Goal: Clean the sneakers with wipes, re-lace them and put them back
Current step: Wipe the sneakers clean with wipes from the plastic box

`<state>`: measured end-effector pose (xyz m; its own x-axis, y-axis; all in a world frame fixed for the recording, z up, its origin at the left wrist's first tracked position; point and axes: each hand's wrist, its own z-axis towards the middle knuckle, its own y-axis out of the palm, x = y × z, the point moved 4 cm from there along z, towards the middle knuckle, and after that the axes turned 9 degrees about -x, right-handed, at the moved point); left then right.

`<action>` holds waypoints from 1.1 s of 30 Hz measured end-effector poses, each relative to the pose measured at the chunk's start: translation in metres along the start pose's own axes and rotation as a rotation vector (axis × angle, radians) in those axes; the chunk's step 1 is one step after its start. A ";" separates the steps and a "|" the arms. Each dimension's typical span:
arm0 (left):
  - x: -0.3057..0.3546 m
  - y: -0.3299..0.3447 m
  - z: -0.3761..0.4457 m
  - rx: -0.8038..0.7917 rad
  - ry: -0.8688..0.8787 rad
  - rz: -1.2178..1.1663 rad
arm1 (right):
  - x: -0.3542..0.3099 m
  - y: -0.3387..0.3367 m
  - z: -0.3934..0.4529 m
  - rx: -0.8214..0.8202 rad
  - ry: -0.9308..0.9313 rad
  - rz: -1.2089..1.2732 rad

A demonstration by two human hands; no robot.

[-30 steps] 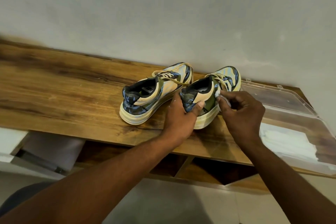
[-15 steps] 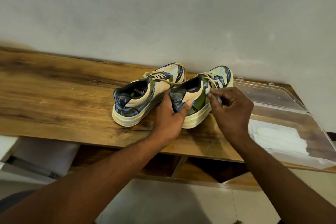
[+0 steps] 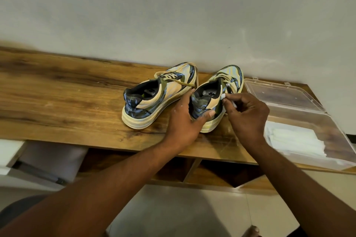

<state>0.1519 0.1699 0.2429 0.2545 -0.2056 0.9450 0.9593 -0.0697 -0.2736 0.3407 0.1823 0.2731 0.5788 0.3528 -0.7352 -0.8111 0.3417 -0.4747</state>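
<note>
Head view looks down on a wooden tabletop (image 3: 63, 102) set against a pale wall (image 3: 173, 15), with two patterned sneakers side by side, toes toward the wall. Left hand (image 3: 184, 121) grasps the heel of the right sneaker (image 3: 210, 102): its thumb lies across the outer heel and its fingers reach along the inner side, between the two shoes. Right hand (image 3: 248, 117) has its grip clenched on a small white wipe (image 3: 223, 96), pinched at the fingertips and pressed to the outer collar of that same sneaker, just below the laces (image 3: 225, 77). Both sneakers have their laces threaded; the left one's laces lie loose over its tongue. Left sneaker (image 3: 154, 98) stands just beyond the left hand's knuckles, touching or nearly touching the held shoe at the forefoot. Beside the right hand, on its outer side, sits an open clear plastic box (image 3: 327, 121) with its lid (image 3: 279, 94) folded back toward the wall; a stack of white wipes (image 3: 294, 138) lies inside it. Below the forearms, open wooden compartments (image 3: 212, 171) show under the tabletop.
</note>
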 end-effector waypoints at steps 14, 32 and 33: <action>0.013 -0.002 -0.002 0.017 0.057 0.075 | -0.015 0.002 -0.027 -0.104 -0.110 -0.036; 0.007 0.001 0.000 0.041 0.079 0.146 | -0.006 0.002 -0.018 0.011 0.138 0.191; 0.009 0.002 -0.001 0.042 0.094 0.191 | -0.008 0.003 -0.019 0.008 0.138 0.193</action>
<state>0.1564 0.1666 0.2508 0.4213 -0.3011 0.8555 0.8996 0.0196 -0.4362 0.3323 0.1640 0.2688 0.3959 0.2901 -0.8713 -0.9046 0.2864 -0.3157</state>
